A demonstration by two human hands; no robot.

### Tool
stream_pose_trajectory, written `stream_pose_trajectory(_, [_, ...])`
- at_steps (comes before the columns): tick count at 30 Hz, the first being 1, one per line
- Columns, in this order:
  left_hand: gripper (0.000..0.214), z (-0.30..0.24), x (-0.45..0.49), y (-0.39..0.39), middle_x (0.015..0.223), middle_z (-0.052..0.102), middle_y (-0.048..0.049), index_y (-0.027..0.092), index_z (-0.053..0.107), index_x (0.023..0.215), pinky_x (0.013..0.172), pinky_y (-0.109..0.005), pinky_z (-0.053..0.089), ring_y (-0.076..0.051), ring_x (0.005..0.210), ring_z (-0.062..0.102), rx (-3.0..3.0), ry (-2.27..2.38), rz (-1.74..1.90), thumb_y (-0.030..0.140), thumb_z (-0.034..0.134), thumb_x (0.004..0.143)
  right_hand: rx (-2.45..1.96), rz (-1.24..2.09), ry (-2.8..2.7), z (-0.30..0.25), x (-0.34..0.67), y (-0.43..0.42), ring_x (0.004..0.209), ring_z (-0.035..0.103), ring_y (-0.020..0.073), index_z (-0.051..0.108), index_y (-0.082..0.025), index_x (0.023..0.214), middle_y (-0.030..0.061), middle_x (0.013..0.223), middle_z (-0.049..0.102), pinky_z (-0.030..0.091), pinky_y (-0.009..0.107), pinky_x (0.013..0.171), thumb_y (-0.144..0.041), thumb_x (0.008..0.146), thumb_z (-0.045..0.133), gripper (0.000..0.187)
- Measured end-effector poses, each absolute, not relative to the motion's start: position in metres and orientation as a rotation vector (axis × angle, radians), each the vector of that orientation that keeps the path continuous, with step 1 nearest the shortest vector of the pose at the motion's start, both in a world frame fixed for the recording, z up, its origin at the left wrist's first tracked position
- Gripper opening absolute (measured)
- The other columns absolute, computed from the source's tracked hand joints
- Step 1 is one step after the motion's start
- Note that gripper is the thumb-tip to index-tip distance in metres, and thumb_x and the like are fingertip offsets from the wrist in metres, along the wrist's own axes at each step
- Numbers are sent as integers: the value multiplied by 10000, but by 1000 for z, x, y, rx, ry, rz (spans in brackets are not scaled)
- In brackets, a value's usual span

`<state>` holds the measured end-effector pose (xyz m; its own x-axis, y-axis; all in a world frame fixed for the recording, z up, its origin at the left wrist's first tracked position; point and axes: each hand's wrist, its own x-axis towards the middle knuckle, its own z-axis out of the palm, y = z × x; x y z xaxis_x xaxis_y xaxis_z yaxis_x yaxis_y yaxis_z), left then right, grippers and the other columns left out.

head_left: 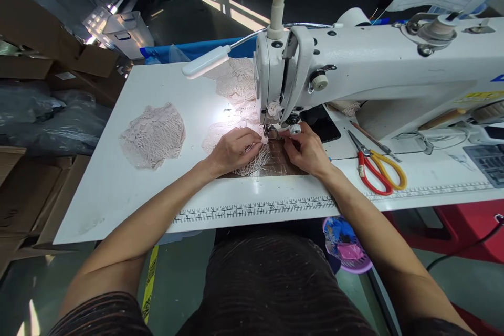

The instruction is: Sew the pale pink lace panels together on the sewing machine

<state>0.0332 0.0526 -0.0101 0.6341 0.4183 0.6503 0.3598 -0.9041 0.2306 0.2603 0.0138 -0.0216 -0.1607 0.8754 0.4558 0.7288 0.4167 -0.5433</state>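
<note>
Pale pink lace fabric [252, 164] lies under the needle area of a white sewing machine [271, 79]. My left hand [236, 149] is closed on this lace, thumb and fingertips together just left of the presser foot [270, 132]. On the other side of the foot, my right hand [307, 151] is closed, its fingertips close to the metal parts. Whatever is between those right fingertips is too small to make out. More lace spreads behind the needle, and a separate pale lace piece [153, 136] rests on the table to the left.
Red-and-yellow-handled scissors [380, 168] and a dark phone [321, 122] lie right of my right hand. A printed ruler [252, 211] runs along the front edge of the white table [118, 199]. A lamp [207, 62] hangs left of the machine head. Cardboard boxes [31, 194] stand left.
</note>
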Motion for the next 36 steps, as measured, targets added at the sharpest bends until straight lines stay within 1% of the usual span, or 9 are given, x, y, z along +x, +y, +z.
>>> stream_pose_trajectory(3, [124,-11,32,52,884,733,-47,140,683,874,690,-292,563,-136,788,691,2781,628,1073,192,592,941,-1386,253,-1947,-21,260,13,840,624,217,743,-176,982,105,1002,608,528,373,802,-166,858,506,268])
stream_pose_trajectory(5, [135,-14,33,51,893,738,-40,153,692,873,704,-306,553,-139,793,691,2809,613,1009,199,587,945,-1399,264,-1959,-20,260,11,849,622,218,743,-179,1045,105,1011,613,527,375,813,-166,868,504,298])
stream_pose_trajectory(7, [156,-16,33,50,893,742,-36,162,699,864,705,-312,538,-143,802,692,2838,598,958,204,576,951,-1400,288,-1985,-20,259,10,851,617,218,734,-177,1114,103,994,621,525,371,814,-168,882,499,331])
stream_pose_trajectory(10, [180,-19,35,50,893,743,-39,165,703,857,685,-310,514,-143,794,687,2879,584,918,208,562,960,-1396,340,-2058,-23,257,9,827,605,214,727,-176,1150,99,940,619,524,371,805,-204,921,481,337])
stream_pose_trajectory(14, [192,-21,36,50,881,733,-45,162,697,860,708,-321,515,-146,788,677,2943,573,883,208,546,969,-1348,349,-2180,-29,255,9,930,586,241,711,-208,1203,124,1049,596,525,399,824,-221,936,474,357])
stream_pose_trajectory(17, [195,-22,35,50,867,719,-52,155,684,858,721,-326,523,-150,796,673,2970,559,863,195,533,974,-1329,307,-2235,-33,255,9,1004,558,267,712,-218,1211,136,1111,573,522,426,850,-192,911,499,368])
stream_pose_trajectory(25, [173,-15,31,48,915,701,-81,151,674,894,802,-378,570,-185,863,665,2976,476,703,221,527,951,-1308,312,-2249,-33,256,10,1026,544,273,709,-193,1222,149,1121,547,514,448,887,-167,909,490,382])
stream_pose_trajectory(32, [156,-16,31,46,996,717,-62,172,691,931,966,-421,570,-182,913,675,3004,463,750,190,537,923,-1332,323,-2255,-33,255,10,1032,535,272,703,-218,1221,132,1091,555,503,454,920,-183,915,489,375])
stream_pose_trajectory(36, [155,-16,30,45,982,718,-62,161,696,955,1027,-442,542,-176,900,684,3032,449,758,199,547,929,-1335,330,-2248,-32,255,10,1045,540,269,705,-219,1215,130,1077,566,495,445,943,-189,916,487,371])
